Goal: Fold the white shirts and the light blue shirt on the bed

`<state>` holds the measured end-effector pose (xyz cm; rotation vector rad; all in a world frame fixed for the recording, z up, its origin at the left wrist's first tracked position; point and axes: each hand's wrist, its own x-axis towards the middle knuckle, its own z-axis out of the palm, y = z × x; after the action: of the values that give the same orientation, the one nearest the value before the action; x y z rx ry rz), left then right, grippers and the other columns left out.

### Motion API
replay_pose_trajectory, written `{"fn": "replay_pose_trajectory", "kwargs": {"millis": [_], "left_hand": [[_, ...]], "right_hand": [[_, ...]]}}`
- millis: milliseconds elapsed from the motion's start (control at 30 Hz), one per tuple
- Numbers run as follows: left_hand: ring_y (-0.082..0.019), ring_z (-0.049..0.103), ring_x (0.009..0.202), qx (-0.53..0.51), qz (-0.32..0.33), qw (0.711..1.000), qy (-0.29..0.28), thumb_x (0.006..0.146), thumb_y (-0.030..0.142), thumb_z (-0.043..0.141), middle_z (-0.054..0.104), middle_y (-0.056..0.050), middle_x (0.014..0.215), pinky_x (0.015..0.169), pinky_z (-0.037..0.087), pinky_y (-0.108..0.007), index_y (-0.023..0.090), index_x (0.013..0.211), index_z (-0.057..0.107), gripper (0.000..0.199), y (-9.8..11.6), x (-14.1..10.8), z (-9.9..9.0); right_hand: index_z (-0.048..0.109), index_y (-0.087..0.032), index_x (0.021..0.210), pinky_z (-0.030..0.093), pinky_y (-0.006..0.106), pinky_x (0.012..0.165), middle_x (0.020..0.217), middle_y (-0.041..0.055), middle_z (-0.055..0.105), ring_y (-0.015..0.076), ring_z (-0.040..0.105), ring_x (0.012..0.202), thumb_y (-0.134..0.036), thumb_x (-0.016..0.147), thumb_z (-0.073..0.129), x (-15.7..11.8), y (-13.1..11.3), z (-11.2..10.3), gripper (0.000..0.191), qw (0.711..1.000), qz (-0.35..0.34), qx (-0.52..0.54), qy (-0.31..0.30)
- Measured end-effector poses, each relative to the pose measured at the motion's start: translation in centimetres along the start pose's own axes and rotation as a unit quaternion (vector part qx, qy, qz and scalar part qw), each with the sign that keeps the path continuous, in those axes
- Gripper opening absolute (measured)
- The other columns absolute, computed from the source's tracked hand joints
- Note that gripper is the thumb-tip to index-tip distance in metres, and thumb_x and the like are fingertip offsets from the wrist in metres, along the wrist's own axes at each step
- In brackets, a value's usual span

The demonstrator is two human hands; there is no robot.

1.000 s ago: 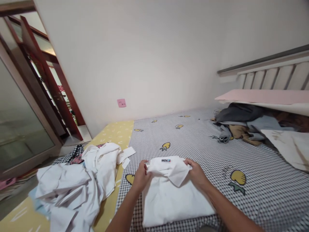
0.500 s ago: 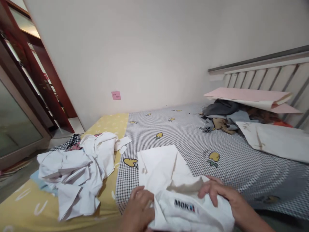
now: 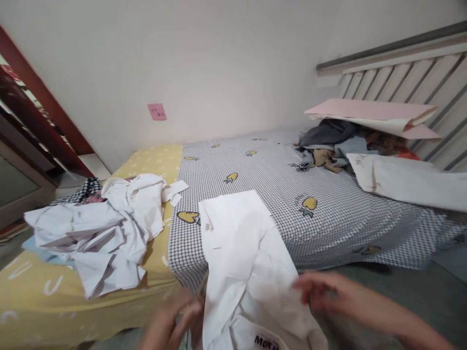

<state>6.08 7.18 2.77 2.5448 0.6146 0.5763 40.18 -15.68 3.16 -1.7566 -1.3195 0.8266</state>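
A white garment [image 3: 251,272] with dark lettering near its bottom lies lengthwise over the front edge of the bed, its far end flat and folded. The lettered part hangs low and is cut off by the bottom of the view. To its left is my left hand [image 3: 177,316], smeared by motion, with fingers bent close to the cloth's edge; whether it grips anything is unclear. Beside the right edge of the garment is my right hand [image 3: 321,291], slightly blurred, its bent fingers apart from the thumb and no cloth visible between them.
A rumpled pile of white clothes [image 3: 109,228] lies on the yellow sheet [image 3: 36,311] at left. Dark and grey clothes [image 3: 328,138] sit at the back right, under a pink folded sheet [image 3: 372,112]. A white flat piece [image 3: 408,177] lies before the railing [image 3: 401,78].
The lettered part of the garment has dropped toward the bottom, unfolding the cloth. Both hands have moved outward to its sides, the right one letting go. The view has tilted down.
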Motion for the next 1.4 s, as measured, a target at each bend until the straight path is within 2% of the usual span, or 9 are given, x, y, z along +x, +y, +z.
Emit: {"fn": "replay_pose_trajectory", "kwargs": {"millis": [167,267,367,600,767,1000,1133,1267,1400], "left_hand": [[-0.028,0.066,0.108,0.141,-0.041,0.988,0.049,0.089,0.043,0.061,0.072,-0.010,0.118,0.092,0.053,-0.048,0.023,0.097,0.069,0.023,4.9,7.5,3.8],[-0.041,0.044,0.139,0.240,-0.016,0.971,0.004,0.075,0.037,0.078,0.049,-0.014,0.152,0.106,0.042,-0.064,0.023,0.127,0.061,0.056,5.7,8.2,8.6],[-0.032,0.052,0.134,0.246,-0.018,0.969,0.021,0.086,0.013,0.059,0.059,-0.008,0.144,0.108,0.042,-0.058,0.024,0.109,0.069,0.027,4.3,6.8,10.6],[-0.010,0.067,0.084,0.016,0.231,0.972,-0.028,0.093,0.017,0.046,0.077,0.002,0.093,0.090,0.050,-0.027,0.025,0.067,0.063,0.032,0.1,4.1,9.2],[-0.022,0.057,0.125,0.059,0.033,0.995,0.076,0.095,0.020,0.043,0.063,-0.010,0.136,0.104,0.047,-0.046,0.027,0.124,0.061,0.034,1.4,6.6,9.5],[-0.030,0.032,0.149,0.134,-0.005,0.988,0.079,0.098,0.029,0.047,0.040,-0.010,0.159,0.110,0.042,-0.059,0.030,0.143,0.045,0.045,3.1,10.3,10.0],[-0.032,0.028,0.151,0.174,0.044,0.983,-0.020,0.092,0.026,0.059,0.035,-0.003,0.162,0.114,0.037,-0.063,0.039,0.146,0.042,0.058,2.3,9.2,9.5],[-0.036,0.045,0.140,0.147,0.127,0.954,-0.226,0.077,0.039,0.078,0.050,-0.001,0.152,0.107,0.046,-0.065,0.038,0.137,0.052,0.066,1.1,8.6,10.2],[-0.029,0.066,0.117,0.117,0.137,0.971,-0.157,0.084,0.044,0.071,0.071,-0.002,0.128,0.102,0.051,-0.056,0.031,0.110,0.069,0.030,0.6,8.8,11.1]], "right_hand": [[0.070,-0.024,0.096,0.044,0.034,0.073,0.088,0.0036,0.071,0.0212,0.062,0.082,-0.042,0.093,0.050,6.5,-3.8,1.8,0.027,0.981,0.021,-0.190,0.039],[0.066,-0.026,0.120,0.042,0.041,0.086,0.114,0.0090,0.068,0.0291,0.059,0.104,-0.033,0.083,0.066,7.4,-2.5,6.9,0.038,0.945,-0.018,-0.328,-0.009],[0.070,-0.027,0.115,0.041,0.040,0.088,0.106,0.0080,0.069,0.0263,0.059,0.102,-0.011,0.084,0.054,6.3,-0.7,9.5,0.038,0.935,-0.007,-0.354,0.014],[0.078,-0.029,0.094,0.046,0.038,0.089,0.090,0.0003,0.074,0.0232,0.066,0.089,-0.024,0.077,0.064,5.0,-0.4,3.1,0.023,0.967,-0.032,-0.188,-0.171],[0.055,-0.027,0.142,0.037,0.055,0.107,0.149,0.0133,0.051,0.0338,0.048,0.133,-0.006,0.081,0.051,11.6,-0.3,0.3,0.064,0.924,-0.064,-0.333,0.175],[0.070,-0.026,0.094,0.025,0.053,0.113,0.110,0.0029,0.074,0.0246,0.057,0.120,-0.013,0.092,0.055,15.0,-0.8,2.3,0.020,0.867,-0.282,-0.364,0.189],[0.067,-0.022,0.084,0.037,0.048,0.103,0.082,0.0027,0.071,0.0197,0.064,0.088,-0.017,0.093,0.052,9.7,-0.6,2.5,0.018,0.909,-0.178,-0.366,0.095],[0.072,-0.029,0.108,0.045,0.046,0.097,0.121,0.0063,0.071,0.0290,0.062,0.114,-0.020,0.073,0.071,6.5,0.5,1.2,0.036,0.938,-0.054,-0.324,-0.109],[0.072,-0.031,0.112,0.051,0.040,0.089,0.109,0.0044,0.075,0.0246,0.068,0.101,-0.027,0.089,0.052,9.1,0.4,-1.2,0.031,0.962,0.039,-0.270,0.013]]}}
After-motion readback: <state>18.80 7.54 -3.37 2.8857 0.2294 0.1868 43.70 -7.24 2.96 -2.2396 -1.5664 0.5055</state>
